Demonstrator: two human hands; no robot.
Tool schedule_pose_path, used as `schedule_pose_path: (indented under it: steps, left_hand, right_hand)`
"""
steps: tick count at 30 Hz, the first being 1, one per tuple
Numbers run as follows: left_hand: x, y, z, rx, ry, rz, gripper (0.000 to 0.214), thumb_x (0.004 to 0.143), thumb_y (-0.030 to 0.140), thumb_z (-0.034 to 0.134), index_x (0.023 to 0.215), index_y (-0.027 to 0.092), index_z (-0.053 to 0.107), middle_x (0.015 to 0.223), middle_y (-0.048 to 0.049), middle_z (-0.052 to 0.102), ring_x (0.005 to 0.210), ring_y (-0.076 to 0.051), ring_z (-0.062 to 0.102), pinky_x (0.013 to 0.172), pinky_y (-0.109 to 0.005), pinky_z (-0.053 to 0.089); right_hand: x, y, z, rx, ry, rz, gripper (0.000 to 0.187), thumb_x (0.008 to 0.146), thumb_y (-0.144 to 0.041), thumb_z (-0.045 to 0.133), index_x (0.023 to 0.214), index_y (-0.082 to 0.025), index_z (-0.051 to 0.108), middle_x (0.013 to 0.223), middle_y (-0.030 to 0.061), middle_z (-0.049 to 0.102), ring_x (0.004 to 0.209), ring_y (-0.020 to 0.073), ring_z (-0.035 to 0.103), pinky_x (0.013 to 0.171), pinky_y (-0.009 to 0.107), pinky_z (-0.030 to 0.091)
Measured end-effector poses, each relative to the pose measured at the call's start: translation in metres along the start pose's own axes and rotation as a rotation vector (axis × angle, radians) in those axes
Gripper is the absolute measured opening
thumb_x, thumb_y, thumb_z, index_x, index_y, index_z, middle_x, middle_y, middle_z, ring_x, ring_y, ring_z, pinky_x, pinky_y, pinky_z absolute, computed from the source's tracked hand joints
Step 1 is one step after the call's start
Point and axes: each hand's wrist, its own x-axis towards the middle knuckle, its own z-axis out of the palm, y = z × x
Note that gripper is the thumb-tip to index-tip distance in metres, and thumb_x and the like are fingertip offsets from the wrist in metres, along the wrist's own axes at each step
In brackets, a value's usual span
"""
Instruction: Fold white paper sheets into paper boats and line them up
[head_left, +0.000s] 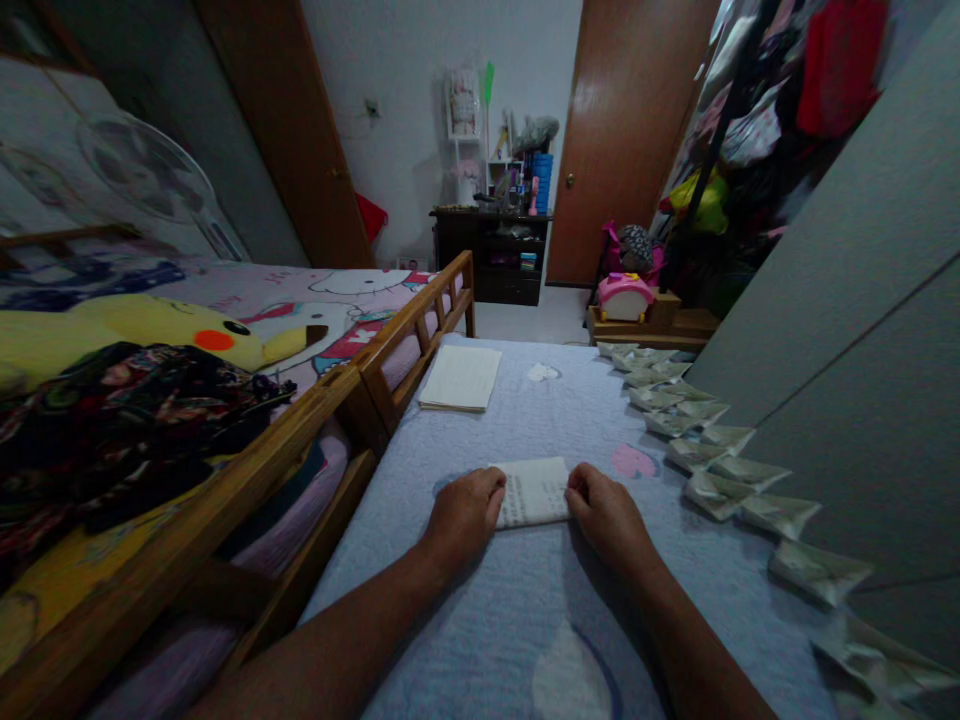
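A small folded sheet of printed paper [534, 490] lies on the pale blue bedspread [525, 620] in front of me. My left hand [465, 515] rests at the paper's left edge, fingers curled and pressing on it. At the right edge sits my right hand [607, 510], fingers also curled down onto the paper. Both forearms reach in from the bottom of the view.
A stack of white paper [461, 378] lies farther up the bed, a crumpled scrap [541, 372] beside it. Several folded paper pieces [705, 450] line the grey wall at right. A wooden bed rail [360, 390] runs along the left, with a yellow plush [150, 330] behind it.
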Motion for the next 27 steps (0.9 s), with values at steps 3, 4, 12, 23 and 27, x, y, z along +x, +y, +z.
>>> schedule_pose_path:
  steps: [3, 4, 12, 23, 27]
  left_hand:
    - [0.0, 0.0, 0.001, 0.02, 0.0, 0.007, 0.018, 0.093, 0.017, 0.051, 0.1, 0.019, 0.068, 0.098, -0.0066, 0.073, 0.09, -0.022, 0.067, 0.079, -0.029, 0.044]
    - [0.0, -0.001, 0.001, 0.017, 0.0, 0.012, 0.018, 0.093, 0.018, 0.051, 0.1, 0.019, 0.068, 0.098, -0.0066, 0.073, 0.09, -0.022, 0.067, 0.079, -0.029, 0.044]
    - [-0.004, -0.004, -0.007, -0.224, -0.043, 0.046, 0.021, 0.089, 0.027, 0.057, 0.103, 0.017, 0.069, 0.078, -0.0014, 0.068, 0.068, -0.016, 0.061, 0.064, -0.025, 0.039]
    - [-0.008, 0.001, -0.006, -0.158, -0.126, 0.049, 0.019, 0.087, 0.025, 0.056, 0.098, 0.02, 0.07, 0.069, 0.0001, 0.066, 0.062, -0.015, 0.059, 0.061, -0.025, 0.036]
    - [-0.009, 0.004, -0.005, -0.086, -0.113, 0.061, 0.018, 0.089, 0.022, 0.054, 0.099, 0.021, 0.069, 0.081, -0.0021, 0.072, 0.074, -0.018, 0.066, 0.068, -0.026, 0.04]
  right_hand:
    - [0.0, 0.0, -0.001, 0.009, -0.012, 0.009, 0.007, 0.087, -0.019, 0.051, 0.084, -0.02, 0.057, 0.077, 0.0033, 0.067, 0.072, 0.0176, 0.06, 0.064, 0.026, 0.033]
    - [0.0, 0.0, -0.003, 0.02, -0.022, 0.004, 0.007, 0.087, -0.02, 0.051, 0.084, -0.02, 0.057, 0.076, 0.003, 0.066, 0.072, 0.0176, 0.06, 0.064, 0.026, 0.033]
    - [0.0, 0.01, -0.015, 0.206, -0.104, -0.042, 0.006, 0.081, -0.021, 0.052, 0.085, -0.02, 0.056, 0.068, -0.0014, 0.06, 0.064, 0.0158, 0.055, 0.06, 0.025, 0.035]
    - [-0.011, 0.012, -0.019, 0.16, -0.207, -0.046, 0.008, 0.08, -0.017, 0.053, 0.086, -0.02, 0.058, 0.07, -0.0005, 0.061, 0.065, 0.0157, 0.055, 0.06, 0.026, 0.035]
    - [-0.013, 0.014, -0.016, 0.208, -0.199, -0.077, 0.01, 0.08, -0.019, 0.054, 0.089, -0.021, 0.057, 0.069, -0.0022, 0.06, 0.064, 0.0151, 0.055, 0.059, 0.025, 0.035]
